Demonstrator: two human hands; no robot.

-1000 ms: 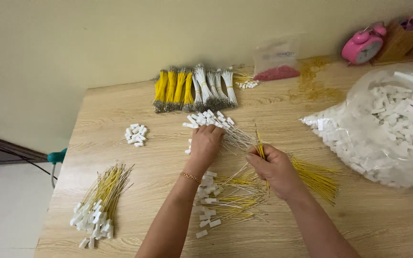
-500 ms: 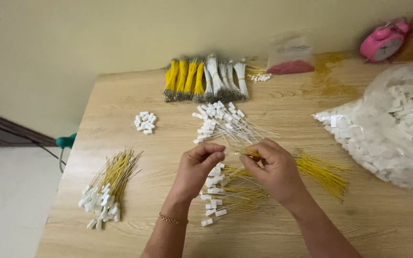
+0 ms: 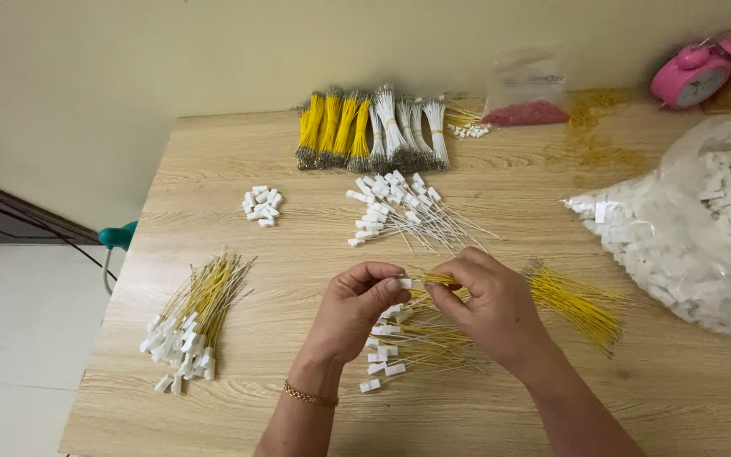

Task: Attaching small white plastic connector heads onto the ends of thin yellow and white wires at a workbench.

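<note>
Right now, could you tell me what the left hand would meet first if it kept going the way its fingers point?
Almost at once, the right hand: the left hand points rightward, its fingertips holding a white connector just short of the right fingertips.

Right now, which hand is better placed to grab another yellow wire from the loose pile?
Right hand: the yellow wires lie just beside it. The left hand pinches a white connector.

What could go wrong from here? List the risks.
1. The left hand and right hand pinch a small white connector on a yellow wire; it might slip into the loose wired connectors below and get lost.
2. The open bag of white connectors spills toward the yellow wire pile; a forearm sweep could scatter both.
</note>
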